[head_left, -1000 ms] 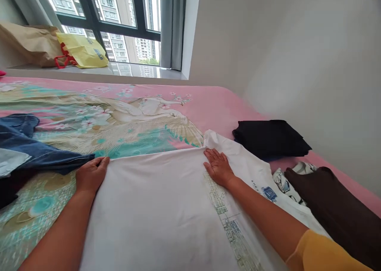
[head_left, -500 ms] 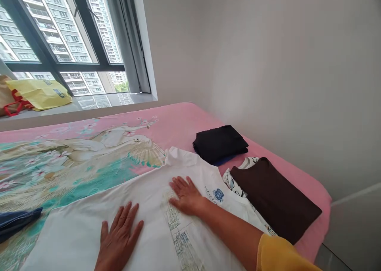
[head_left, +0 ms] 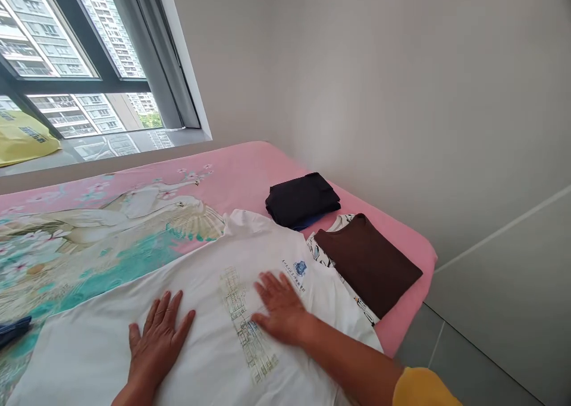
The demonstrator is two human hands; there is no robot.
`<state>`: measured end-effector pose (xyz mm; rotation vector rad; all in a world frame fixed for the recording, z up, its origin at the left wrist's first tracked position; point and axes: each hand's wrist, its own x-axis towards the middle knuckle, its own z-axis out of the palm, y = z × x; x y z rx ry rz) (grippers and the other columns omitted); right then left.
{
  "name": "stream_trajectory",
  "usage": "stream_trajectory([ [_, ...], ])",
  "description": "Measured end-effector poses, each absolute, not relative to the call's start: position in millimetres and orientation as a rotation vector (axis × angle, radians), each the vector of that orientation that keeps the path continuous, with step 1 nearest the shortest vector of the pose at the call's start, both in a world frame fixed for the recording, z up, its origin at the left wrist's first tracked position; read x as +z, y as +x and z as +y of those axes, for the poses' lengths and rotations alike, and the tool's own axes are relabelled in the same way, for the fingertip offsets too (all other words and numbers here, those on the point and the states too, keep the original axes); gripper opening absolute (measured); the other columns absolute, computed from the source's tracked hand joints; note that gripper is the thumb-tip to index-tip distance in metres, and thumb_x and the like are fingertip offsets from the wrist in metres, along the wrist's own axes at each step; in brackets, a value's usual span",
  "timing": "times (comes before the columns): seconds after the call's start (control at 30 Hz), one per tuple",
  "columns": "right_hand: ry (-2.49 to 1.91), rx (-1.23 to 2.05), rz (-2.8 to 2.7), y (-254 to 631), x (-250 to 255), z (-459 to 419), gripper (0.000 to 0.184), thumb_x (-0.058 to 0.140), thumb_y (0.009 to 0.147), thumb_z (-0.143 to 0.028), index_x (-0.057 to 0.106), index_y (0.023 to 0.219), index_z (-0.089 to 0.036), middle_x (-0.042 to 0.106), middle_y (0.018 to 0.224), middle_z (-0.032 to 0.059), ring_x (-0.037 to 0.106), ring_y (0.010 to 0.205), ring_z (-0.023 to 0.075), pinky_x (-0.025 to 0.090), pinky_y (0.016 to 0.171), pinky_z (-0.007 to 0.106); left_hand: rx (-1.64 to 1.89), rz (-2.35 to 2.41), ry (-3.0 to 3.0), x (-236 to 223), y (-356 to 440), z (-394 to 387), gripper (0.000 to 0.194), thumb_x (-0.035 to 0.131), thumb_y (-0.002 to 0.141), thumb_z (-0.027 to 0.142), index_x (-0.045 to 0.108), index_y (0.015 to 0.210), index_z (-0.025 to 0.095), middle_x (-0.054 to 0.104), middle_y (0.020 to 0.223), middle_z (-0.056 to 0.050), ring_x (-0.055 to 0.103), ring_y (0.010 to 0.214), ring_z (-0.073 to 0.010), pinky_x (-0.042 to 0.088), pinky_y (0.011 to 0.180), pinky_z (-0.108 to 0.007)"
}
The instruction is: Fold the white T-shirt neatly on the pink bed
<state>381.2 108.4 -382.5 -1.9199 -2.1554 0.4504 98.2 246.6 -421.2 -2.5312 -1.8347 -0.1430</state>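
Both grips are released: the left hand (head_left: 157, 337) and right hand (head_left: 282, 311) (slightly blurred) spread over a white shirt (head_left: 207, 337) at the frame's lower centre — its length running left to right, the right hand nearer the blue badge (head_left: 300, 268).

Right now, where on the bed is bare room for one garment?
Bedsheet lies bare between the white T-shirt, the black folded clothes and the wall; also between T-shirt and windowsill. It is crowded between T-shirt and brown folded top.
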Motion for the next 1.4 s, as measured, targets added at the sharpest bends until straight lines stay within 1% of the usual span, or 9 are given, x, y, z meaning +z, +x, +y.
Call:
stream_trajectory([
  [0.17,-2.404,0.278,-1.776,467,-384,76,0.067,0.021,0.093,-0.051,0.019,0.146,-0.010,0.010,0.153,0.0094,0.004,0.141,0.0219,0.004,0.115,0.042,-0.121,-1.869,-2.520,-419,100,246,0.064,0.020,0.088,0.056,0.022,0.145,0.028,0.016,0.154,-0.004,0.008,0.142,-0.0232,-0.003,0.109,-0.054],
  [0.4,-2.008,0.428,-2.047,392,-369,35,0.069,0.016,0.091,-0.061,0.012,0.148,-0.023,0.002,0.154,0.0029,-0.003,0.141,0.0213,-0.004,0.113,0.048,-0.045,-1.970,-2.560,-395,110,244,0.065,0.022,0.087,0.057,0.023,0.144,0.025,0.015,0.154,-0.007,0.010,0.141,-0.0262,0.000,0.108,-0.060],
  [0.47,-2.115,0.485,-1.996,401,-373,16,0.072,0.017,0.089,-0.063,0.013,0.148,-0.020,0.003,0.154,0.0045,-0.002,0.141,0.0216,-0.004,0.113,0.048,0.024,-2.076,-2.577,-384,112,234,0.065,0.023,0.088,0.056,0.026,0.143,0.023,0.018,0.153,-0.010,0.014,0.140,-0.0276,0.006,0.107,-0.061],
  [0.63,-2.509,0.385,-1.705,453,-373,-26,0.073,0.019,0.091,-0.055,0.016,0.146,-0.007,0.008,0.153,0.0100,0.002,0.141,0.0224,-0.003,0.114,0.045,0.054,-2.038,-2.685,-369,119,164,0.058,0.022,0.090,0.053,0.036,0.139,0.027,0.023,0.152,-0.005,0.014,0.141,-0.0230,0.013,0.110,-0.055],
  [0.83,-2.182,0.251,-1.895,414,-356,-15,0.066,0.015,0.093,-0.053,0.015,0.147,-0.017,0.003,0.154,0.0042,-0.004,0.141,0.0193,-0.004,0.113,0.045,-0.054,-1.706,-2.850,-360,178,74,0.056,0.025,0.091,0.048,0.031,0.142,0.027,0.015,0.154,-0.001,0.008,0.142,-0.0213,0.008,0.112,-0.053],
  [0.93,-2.210,0.300,-1.917,415,-370,-15,0.071,0.017,0.091,-0.057,0.015,0.147,-0.014,0.006,0.154,0.0068,-0.001,0.141,0.0205,-0.005,0.113,0.046,-0.024,-1.581,-2.900,-364,192,45,0.057,0.029,0.089,0.050,0.029,0.142,0.029,0.015,0.153,0.000,0.011,0.142,-0.0224,0.002,0.112,-0.054],
  [1.1,-2.387,0.094,-1.812,463,-402,-46,0.073,0.021,0.090,-0.055,0.021,0.145,-0.008,0.014,0.152,0.0097,0.005,0.141,0.0217,-0.003,0.113,0.044,0.075,-1.737,-2.685,-381,121,8,0.063,0.031,0.087,0.053,0.022,0.144,0.028,0.013,0.154,-0.001,0.007,0.142,-0.0251,-0.004,0.111,-0.055],
  [1.23,-2.413,-0.059,-1.783,472,-417,-68,0.066,0.020,0.091,-0.050,0.024,0.145,-0.011,0.017,0.152,0.0062,0.008,0.140,0.0201,0.009,0.113,0.044,0.186,-2.027,-2.387,-384,17,-19,0.064,0.026,0.088,0.053,0.020,0.145,0.026,0.011,0.154,-0.001,0.006,0.142,-0.0254,0.000,0.110,-0.058],
  [1.4,-2.430,-0.170,-1.755,465,-430,-84,0.063,0.017,0.091,-0.046,0.025,0.144,-0.013,0.019,0.152,0.0042,0.009,0.140,0.0206,0.016,0.110,0.049,0.253,-2.319,-2.107,-381,-102,-56,0.062,0.020,0.090,0.046,0.021,0.145,0.020,0.015,0.154,-0.004,0.009,0.142,-0.0212,0.002,0.113,-0.051],
])
